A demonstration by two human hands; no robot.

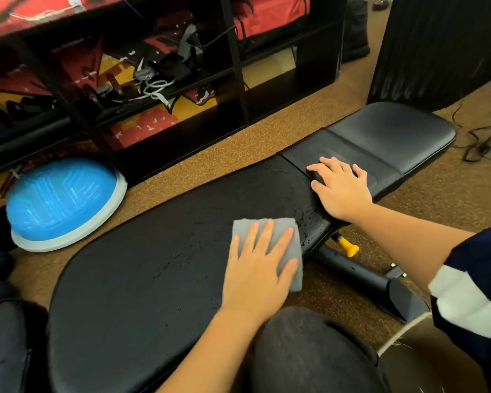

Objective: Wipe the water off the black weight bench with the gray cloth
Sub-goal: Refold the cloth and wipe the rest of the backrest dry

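A blue dome (63,199) leans on the floor left of the bench (153,265). Your left hand (260,268) presses the cloth (244,228) flat on the long pad, fingers (268,234) straight and spread, gripping nothing. Droplets (309,217) lie just right of it. Your right hand (342,188) rests flat across the pad gap, fingers straight.

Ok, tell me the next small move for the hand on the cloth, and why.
Probably slide the left hand, pressing flat on the folded gray cloth, along the black padded weight bench toward the right hand: water beads glisten on the pad between them.
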